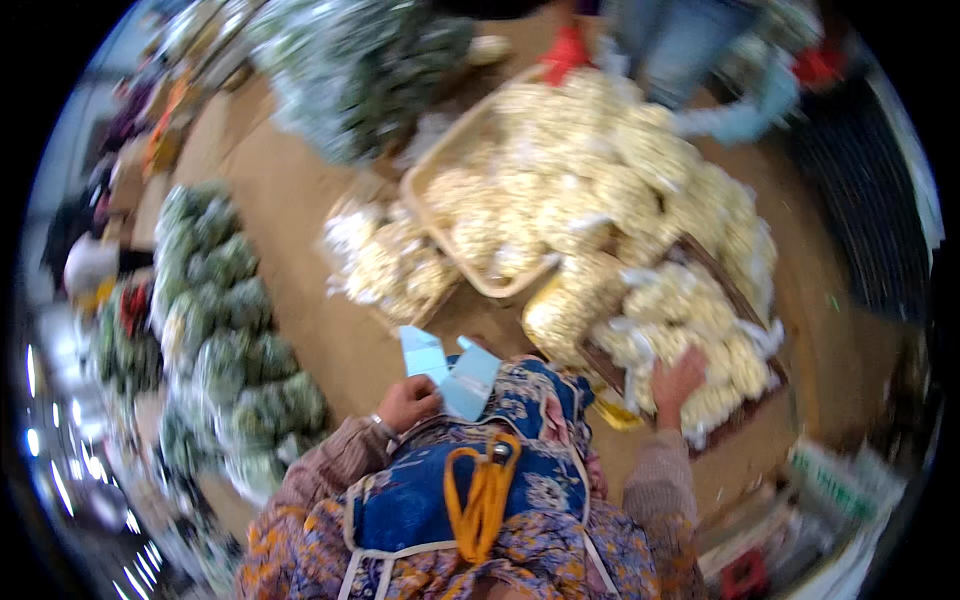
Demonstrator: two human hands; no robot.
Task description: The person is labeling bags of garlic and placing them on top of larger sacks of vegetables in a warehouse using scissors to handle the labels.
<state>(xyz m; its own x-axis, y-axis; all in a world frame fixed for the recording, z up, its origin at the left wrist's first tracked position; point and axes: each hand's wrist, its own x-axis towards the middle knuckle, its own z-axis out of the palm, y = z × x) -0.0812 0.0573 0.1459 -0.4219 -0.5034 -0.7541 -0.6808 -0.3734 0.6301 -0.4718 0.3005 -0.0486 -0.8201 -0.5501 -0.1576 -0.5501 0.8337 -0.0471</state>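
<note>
Between its curled fingers my left hand [409, 403] holds a folded light-blue sheet [469, 379], above the blue patterned apron [420, 495]. My right hand [679, 377] lies with its fingers on clear bags of pale cream-coloured produce [720, 360], too blurred to name, in a dark brown crate [598, 369]. Whether those fingers grip a bag, I cannot tell. Next to this crate stands a rounded sack [570, 311] of the same produce. Farther forward, a large tan tub [442, 238] is heaped with more such bags. An orange strap [480, 499] lies on the apron.
Bags of green vegetables [240, 330] line the floor at left, with a bigger green pile [360, 75] at the top. A small crate of pale bags [390, 262] stands left of the tub. Another person in jeans [675, 45] stands beyond it. A red object [744, 576] lies lower right.
</note>
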